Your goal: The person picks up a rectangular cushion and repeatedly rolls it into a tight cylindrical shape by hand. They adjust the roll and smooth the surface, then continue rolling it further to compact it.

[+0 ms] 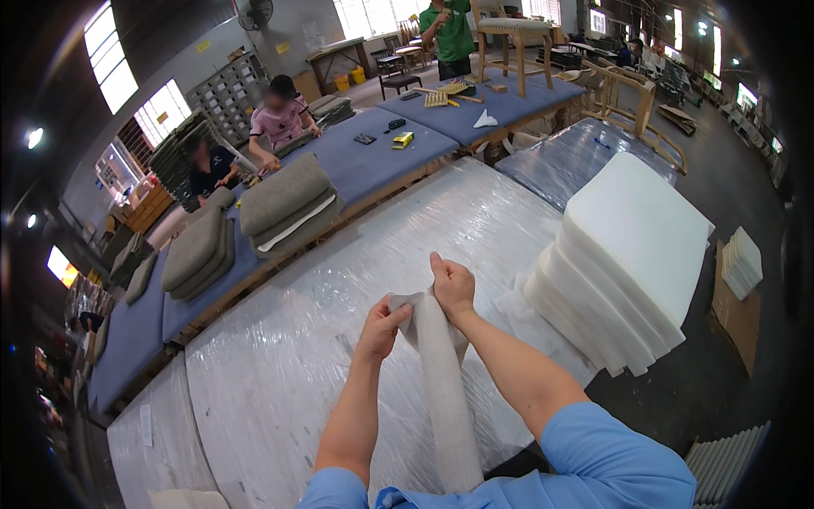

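A long piece of light grey fabric (447, 399), rolled or folded into a narrow shape, runs from my body out over the plastic-wrapped table (297, 356). Its far end is between my hands. My left hand (381, 327) pinches a corner of the fabric between thumb and fingers. On the other side, my right hand (453, 287) is closed at the fabric's far end with the thumb raised; what lies inside its fingers is partly hidden. Right of my hands stands a tall stack of white foam pads (627, 254).
Beyond the table runs a long blue padded workbench (348, 161) with stacked grey cushions (288, 204), a yellow box (404, 140) and a wooden chair (513, 42). Two people sit behind it; another in green stands farther back. Chair frames (636, 97) stand at the far right.
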`<state>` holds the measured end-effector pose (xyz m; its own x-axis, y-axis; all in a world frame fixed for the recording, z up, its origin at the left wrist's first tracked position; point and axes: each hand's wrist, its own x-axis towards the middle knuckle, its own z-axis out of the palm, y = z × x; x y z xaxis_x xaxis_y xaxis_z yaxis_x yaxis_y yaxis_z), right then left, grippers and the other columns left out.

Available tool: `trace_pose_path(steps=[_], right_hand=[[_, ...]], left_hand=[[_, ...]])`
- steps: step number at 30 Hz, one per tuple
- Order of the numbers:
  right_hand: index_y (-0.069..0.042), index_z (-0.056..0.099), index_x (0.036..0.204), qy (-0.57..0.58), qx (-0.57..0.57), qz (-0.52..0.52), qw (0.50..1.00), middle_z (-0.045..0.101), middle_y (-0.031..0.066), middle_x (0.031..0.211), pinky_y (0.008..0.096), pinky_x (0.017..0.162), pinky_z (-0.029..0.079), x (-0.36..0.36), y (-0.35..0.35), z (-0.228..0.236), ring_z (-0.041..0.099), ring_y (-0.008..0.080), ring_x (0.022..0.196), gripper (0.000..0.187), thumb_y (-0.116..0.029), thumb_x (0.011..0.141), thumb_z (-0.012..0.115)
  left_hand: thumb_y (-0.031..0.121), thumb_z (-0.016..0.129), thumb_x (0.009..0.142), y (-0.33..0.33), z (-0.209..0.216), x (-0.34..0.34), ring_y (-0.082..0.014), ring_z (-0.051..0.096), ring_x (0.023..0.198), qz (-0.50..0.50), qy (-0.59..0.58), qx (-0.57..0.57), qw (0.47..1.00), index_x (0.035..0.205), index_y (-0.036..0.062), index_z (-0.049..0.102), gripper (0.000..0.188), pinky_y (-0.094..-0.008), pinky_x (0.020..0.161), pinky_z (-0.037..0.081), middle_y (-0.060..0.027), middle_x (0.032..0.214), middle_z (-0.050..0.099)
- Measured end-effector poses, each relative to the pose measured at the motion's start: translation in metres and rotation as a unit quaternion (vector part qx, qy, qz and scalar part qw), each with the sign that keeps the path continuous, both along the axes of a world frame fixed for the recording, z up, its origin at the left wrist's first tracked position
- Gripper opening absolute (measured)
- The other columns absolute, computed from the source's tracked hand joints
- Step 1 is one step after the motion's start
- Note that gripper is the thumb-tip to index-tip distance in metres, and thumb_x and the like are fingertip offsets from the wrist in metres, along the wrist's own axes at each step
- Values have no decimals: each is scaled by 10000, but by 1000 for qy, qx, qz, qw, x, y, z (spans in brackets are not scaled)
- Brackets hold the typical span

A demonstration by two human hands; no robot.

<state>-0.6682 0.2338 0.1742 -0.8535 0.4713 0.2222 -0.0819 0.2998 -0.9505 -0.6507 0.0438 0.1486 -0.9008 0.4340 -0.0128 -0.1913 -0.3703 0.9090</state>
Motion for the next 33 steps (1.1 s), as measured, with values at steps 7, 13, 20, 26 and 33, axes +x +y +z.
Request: trace_pose_path(steps=[7, 13, 20, 26, 33], right_hand=[[-23, 593, 621, 8, -46, 2, 999, 538, 160, 560, 456, 573, 408, 1, -1, -2, 494, 319, 513, 638, -531, 1007, 608], [-14, 618, 649, 23, -23, -28, 999, 531, 126, 551, 408, 563, 419, -2, 2, -4, 499, 217, 515, 593, -481, 1014, 617], [-31, 648, 674, -24, -42, 5, 999, 620, 171, 632, 462, 631, 471, 1, 6, 2, 603, 350, 605, 597, -524, 1007, 596], [-82, 576, 727, -26, -168, 163, 972, 548, -43, 676, 298, 605, 412, 21, 19, -3, 476, 76, 645, 471, -437, 1025, 656], [-64, 545, 651, -23, -112, 80, 990, 510, -1, 590, 338, 549, 386, 24, 21, 1, 434, 102, 577, 487, -385, 977, 710]], left_hand=[[218, 718, 1003, 22, -8, 8, -100, 636, 988, 38, -26, 71, 996, 1103, 102, 658, 164, -297, 923, 491, 18, 1037, 703], [383, 610, 1072, 37, 11, -2, -54, 563, 944, -16, 0, -76, 997, 1028, 108, 657, 282, -241, 864, 450, 70, 986, 643], [401, 598, 1080, 48, 5, -5, -71, 615, 819, 32, 6, -78, 996, 1026, 99, 655, 312, -265, 722, 512, 25, 955, 672], [407, 586, 1082, 59, 8, -2, -110, 658, 784, 71, -18, -63, 995, 1060, 55, 660, 360, -288, 667, 545, -30, 931, 694], [411, 594, 1074, 67, 18, 2, -120, 660, 788, 91, -28, -84, 992, 1071, 29, 672, 390, -292, 666, 545, -41, 918, 695]])
